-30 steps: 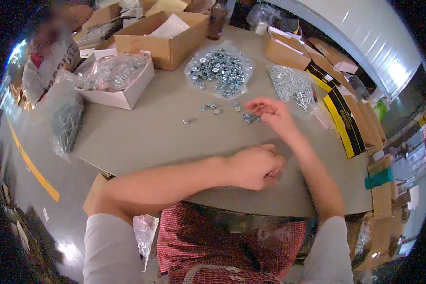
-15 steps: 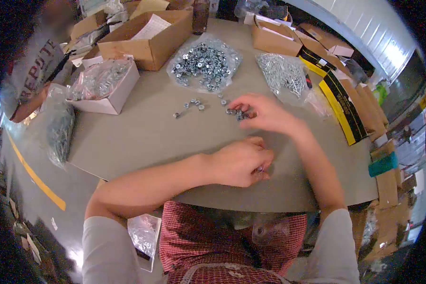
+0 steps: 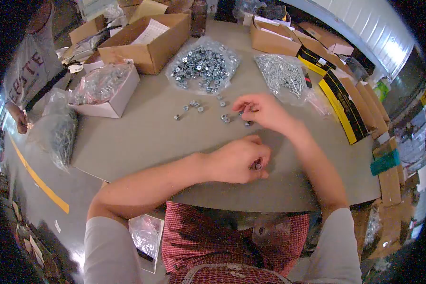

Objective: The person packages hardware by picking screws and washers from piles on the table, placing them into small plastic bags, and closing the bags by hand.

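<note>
My left hand (image 3: 239, 161) is closed in a loose fist above the near part of the table. A small metal piece (image 3: 256, 165) shows between its curled fingers; most of it is hidden. Farther out, my right hand (image 3: 265, 112) pinches at a metal nut (image 3: 241, 114), with fingertips low over the tabletop. One loose nut (image 3: 247, 123) lies just under these fingers, and a few more nuts (image 3: 225, 118) sit to their left. Another scatter of nuts (image 3: 194, 105) lies farther left. Behind them rests a clear plastic bag of nuts (image 3: 206, 66), spread open.
A bag of screws (image 3: 283, 75) lies at the back right beside black-and-yellow cartons (image 3: 338, 106). Back left stand a brown cardboard box (image 3: 149, 49) and a white box (image 3: 111, 106) of bagged hardware. A filled bag (image 3: 57, 130) hangs over the left edge near another person (image 3: 28, 71).
My right hand has shifted slightly right, uncovering nuts that were beneath its fingers. My left hand stays almost in place, still closed. The other person's arm at left has moved lower.
</note>
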Demonstrator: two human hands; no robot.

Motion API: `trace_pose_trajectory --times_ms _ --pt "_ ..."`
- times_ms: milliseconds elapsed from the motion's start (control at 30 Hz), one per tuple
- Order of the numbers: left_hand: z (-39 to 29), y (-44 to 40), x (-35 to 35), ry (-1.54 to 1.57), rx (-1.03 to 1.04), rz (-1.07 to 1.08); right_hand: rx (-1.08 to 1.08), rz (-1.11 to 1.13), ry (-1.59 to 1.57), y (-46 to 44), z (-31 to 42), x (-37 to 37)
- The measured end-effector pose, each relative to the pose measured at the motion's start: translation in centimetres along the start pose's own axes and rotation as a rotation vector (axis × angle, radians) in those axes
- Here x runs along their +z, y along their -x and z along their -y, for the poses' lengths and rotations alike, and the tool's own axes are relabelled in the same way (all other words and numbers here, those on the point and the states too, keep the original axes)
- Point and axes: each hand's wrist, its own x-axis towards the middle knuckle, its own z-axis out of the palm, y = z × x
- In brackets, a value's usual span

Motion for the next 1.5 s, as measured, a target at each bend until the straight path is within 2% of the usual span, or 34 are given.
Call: trace_pose_trajectory --times_ms 233,433,533,633,933,1033,1100,1233,1300,1333,1433,1500 --pt "0.7 0.2 0.6 -0.022 0.045 -0.020 -0.085 -0.004 0.181 0.0 0.3 0.8" --pt "0.8 0.2 0.9 -0.016 0.084 -0.048 -0.123 -0.113 0.341 0.0 0.6 1.4" --pt "0.7 0.2 1.0 -0.021 0.084 -0.068 -0.155 -0.091 0.326 -0.7 0.5 2.0" --pt "0.4 0.1 1.0 -0.029 0.070 -0.064 -0.309 -0.032 0.325 -0.5 2.3 2.1" --pt "0.5 0.0 0.8 0.040 0.006 -0.039 -0.304 -0.010 0.451 -0.7 2.1 2.7" --pt "0.2 0.0 0.6 0.097 -0.076 -0.055 -0.283 -0.025 0.466 -1.0 1.3 2.2" --pt "0.2 0.0 0.3 0.146 -0.152 -0.074 -0.211 -0.047 0.323 -1.2 0.3 1.9" --pt "1.6 -0.3 0.2 0.497 -0.355 -0.111 0.038 0.031 -0.012 -0.6 1.9 -1.4" --pt "2.3 -0.5 -0.1 0.709 -0.421 -0.188 -0.013 0.038 -0.129 0.4 4.2 -2.9" --pt "2.4 -0.5 -0.4 0.702 -0.431 -0.234 -0.038 0.045 -0.188 0.8 5.2 -3.4" --pt "1.4 -0.7 -1.2 0.690 -0.435 -0.364 -0.333 0.158 -0.070 1.7 6.7 -4.2" --pt "1.4 -0.8 -1.1 0.650 -0.399 -0.447 -0.406 0.201 0.131 2.3 7.9 -4.3"
